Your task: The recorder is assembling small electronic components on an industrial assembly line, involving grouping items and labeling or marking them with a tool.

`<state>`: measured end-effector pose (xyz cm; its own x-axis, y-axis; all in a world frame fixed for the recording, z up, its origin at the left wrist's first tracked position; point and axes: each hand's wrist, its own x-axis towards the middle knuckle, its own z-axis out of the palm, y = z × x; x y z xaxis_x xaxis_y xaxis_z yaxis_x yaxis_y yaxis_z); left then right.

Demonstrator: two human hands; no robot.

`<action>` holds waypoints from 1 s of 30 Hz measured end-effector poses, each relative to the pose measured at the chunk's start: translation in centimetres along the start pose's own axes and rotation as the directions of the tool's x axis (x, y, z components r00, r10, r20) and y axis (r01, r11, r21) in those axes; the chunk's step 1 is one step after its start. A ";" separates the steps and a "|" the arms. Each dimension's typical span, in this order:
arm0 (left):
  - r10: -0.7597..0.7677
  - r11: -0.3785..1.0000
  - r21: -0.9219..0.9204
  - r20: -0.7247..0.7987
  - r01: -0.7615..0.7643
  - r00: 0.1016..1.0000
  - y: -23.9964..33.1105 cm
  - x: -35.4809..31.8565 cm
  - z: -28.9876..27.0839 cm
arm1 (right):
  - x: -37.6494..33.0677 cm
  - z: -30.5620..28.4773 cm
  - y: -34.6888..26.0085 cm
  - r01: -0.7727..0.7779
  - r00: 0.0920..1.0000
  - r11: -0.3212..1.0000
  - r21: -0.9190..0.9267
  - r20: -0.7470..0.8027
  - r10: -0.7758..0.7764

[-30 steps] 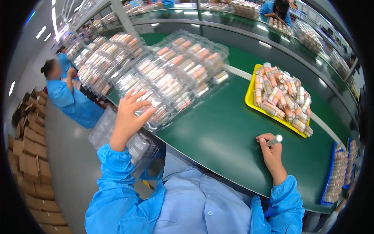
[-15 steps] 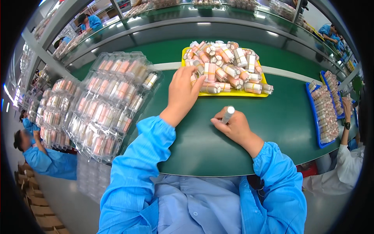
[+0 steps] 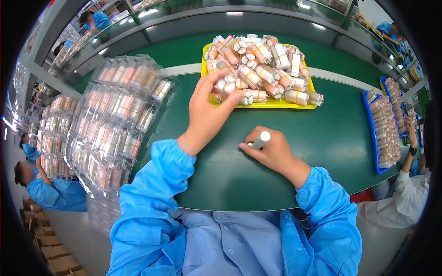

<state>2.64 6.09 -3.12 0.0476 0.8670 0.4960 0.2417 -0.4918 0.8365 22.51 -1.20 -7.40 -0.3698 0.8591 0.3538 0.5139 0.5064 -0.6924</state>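
Note:
My left hand (image 3: 206, 110) is closed around a banded bundle of small tubes (image 3: 227, 84), blurred by motion, at the left front corner of a yellow tray (image 3: 276, 107). Heaped in that tray lie more banded tube bundles (image 3: 250, 77), pink, white and grey-beige. Over the table in front of the tray, my right hand (image 3: 275, 149) is wrapped around a slim, pale, pen-like stick (image 3: 261, 139). Its round white end points up; the hand hides its lower part.
On the left, clear plastic trays (image 3: 113, 117) filled with tube bundles are stacked high. Blue trays (image 3: 374, 138) with more bundles stand at the right edge of the green table (image 3: 221, 184). A co-worker's arm (image 3: 409, 147) is beside them; another co-worker (image 3: 55, 188) sits far left.
My left hand has lifted a tube bundle at the tray's left corner and drawn slightly back. My right hand has shifted a little left, still holding the pale stick, now tilted differently.

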 end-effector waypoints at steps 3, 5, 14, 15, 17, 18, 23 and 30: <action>0.084 0.992 0.076 0.188 -0.100 0.979 0.8 -4.4 -1.8 | 0.0 -0.2 0.0 -0.121 0.991 0.988 0.095 -0.054 0.126; 0.033 0.998 0.049 0.317 -0.051 0.948 1.2 -6.9 -1.9 | -0.1 -1.0 -0.1 -0.208 0.972 0.965 0.161 -0.079 0.223; 0.126 0.980 0.085 0.449 -0.182 0.884 1.1 -7.8 -2.3 | 0.6 -0.2 0.4 -0.051 0.996 0.998 -0.045 -0.082 0.047; 0.127 0.979 0.089 0.439 -0.183 0.890 1.1 -7.9 -2.2 | 0.5 -0.1 0.4 -0.055 0.995 0.998 -0.042 -0.090 0.051; 0.135 0.977 0.096 0.415 -0.191 0.900 1.1 -8.1 -1.9 | 0.5 -0.3 0.4 -0.060 0.993 0.997 -0.039 -0.109 0.055; 0.126 0.979 0.093 0.422 -0.181 0.898 1.2 -8.2 -1.9 | 0.4 -0.3 0.5 -0.063 0.990 0.998 0.004 -0.125 0.063; 0.083 0.988 0.082 0.439 -0.131 0.894 1.8 -8.4 -1.9 | 0.5 -1.9 -1.1 -0.121 0.958 0.939 0.321 -0.211 0.196; 0.140 0.959 0.161 0.441 -0.232 0.887 1.0 -8.6 -1.0 | 0.7 -2.6 -2.3 0.057 0.964 0.973 0.222 -0.265 0.004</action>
<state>1.48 -1.98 -6.31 0.5033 0.7349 0.4545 0.3773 -0.6601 0.6495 23.10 -1.55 -3.92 -0.1492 0.8501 0.5050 0.3078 0.5253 -0.7933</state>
